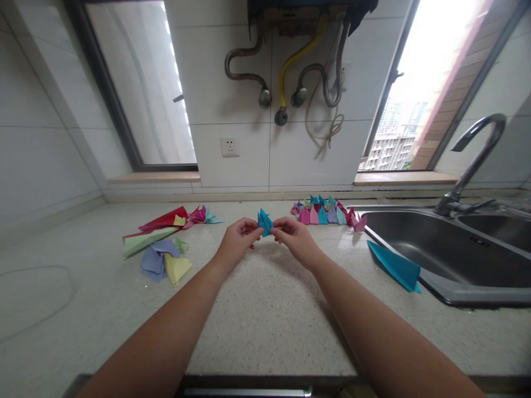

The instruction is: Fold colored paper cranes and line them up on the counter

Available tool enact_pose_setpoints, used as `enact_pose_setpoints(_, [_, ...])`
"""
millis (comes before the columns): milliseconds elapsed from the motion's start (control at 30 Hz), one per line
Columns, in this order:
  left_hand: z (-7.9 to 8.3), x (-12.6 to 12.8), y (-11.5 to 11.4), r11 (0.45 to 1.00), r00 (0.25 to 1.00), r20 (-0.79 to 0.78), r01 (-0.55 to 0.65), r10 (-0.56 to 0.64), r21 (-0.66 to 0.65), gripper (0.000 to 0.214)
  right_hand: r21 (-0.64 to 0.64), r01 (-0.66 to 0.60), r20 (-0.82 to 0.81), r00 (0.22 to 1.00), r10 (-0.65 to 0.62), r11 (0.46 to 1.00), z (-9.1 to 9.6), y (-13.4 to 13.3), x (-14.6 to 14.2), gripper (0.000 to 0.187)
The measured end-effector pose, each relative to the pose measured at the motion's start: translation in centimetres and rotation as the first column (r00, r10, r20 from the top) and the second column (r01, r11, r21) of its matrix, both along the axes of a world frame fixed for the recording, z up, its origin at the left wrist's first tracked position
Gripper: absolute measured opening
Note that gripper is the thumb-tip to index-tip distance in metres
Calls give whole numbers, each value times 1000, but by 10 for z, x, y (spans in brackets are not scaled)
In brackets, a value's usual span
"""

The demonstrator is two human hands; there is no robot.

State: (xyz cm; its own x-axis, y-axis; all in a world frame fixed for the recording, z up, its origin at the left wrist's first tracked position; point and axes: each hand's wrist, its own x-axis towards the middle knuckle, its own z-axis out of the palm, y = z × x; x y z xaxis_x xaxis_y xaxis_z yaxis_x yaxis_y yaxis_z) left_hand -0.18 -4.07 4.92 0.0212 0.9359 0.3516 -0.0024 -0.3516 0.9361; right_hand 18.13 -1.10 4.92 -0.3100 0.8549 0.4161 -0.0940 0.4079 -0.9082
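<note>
A small folded piece of blue origami paper (264, 222), with pointed tips at its top, is held upright above the counter between both hands. My left hand (240, 239) pinches its left side between thumb and fingers. On the opposite side, my right hand (295, 239) grips its lower right edge the same way. Beyond my right hand stand rows of small folded paper figures (322, 214) in pink, blue, purple and red. Left of my left hand lie loose coloured papers (160, 257), some folded and some crumpled.
A larger folded blue paper (396, 266) rests by the rim of the steel sink (450, 293) on the right. Over the sink curves a chrome faucet (477, 160). Pipes and a yellow hose (290, 61) run down the tiled wall behind the speckled counter (257, 331).
</note>
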Motion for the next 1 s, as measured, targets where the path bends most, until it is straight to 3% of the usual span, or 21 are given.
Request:
enact_pose_setpoints(133, [0, 1, 0, 1000, 1000, -3, -28, 28, 13, 30, 41, 65, 105, 992, -69, 997, 0, 5, 6, 30])
enact_pose_setpoints(200, [1, 2, 0, 999, 999, 1, -36, 36, 3, 31, 96, 147, 273, 947, -169, 984, -3, 10, 12, 30])
enact_pose_setpoints(267, [1, 4, -1, 999, 999, 2, -34, 34, -6, 31, 211, 182, 513, 816, -267, 961, -9, 15, 20, 26])
enact_pose_setpoints(367, [0, 6, -3, 999, 1000, -9, -30, 29, -11, 30, 316, 76, 748, 593, -298, 946, -17, 21, 29, 19])
enact_pose_setpoints(567, [7, 21, -3, 999, 996, -79, -52, 52, 4, 30, 325, -21, 816, 511, -269, 945, -22, 19, 28, 23])
enact_pose_setpoints(767, [46, 65, 32, 999, 977, -210, 45, -41, 14, 35, 364, -175, 861, 439, -258, 915, -18, 17, 29, 28])
enact_pose_setpoints(867, [58, 87, 58, 998, 978, -199, 66, -64, 4, 36, 281, -146, 920, 323, -223, 948, -11, 16, 43, 31])
enact_pose_setpoints(1000, [59, 116, 82, 993, 982, -156, 95, -104, -63, 38, 164, -42, 971, 184, -153, 986, 4, 12, 66, 34])
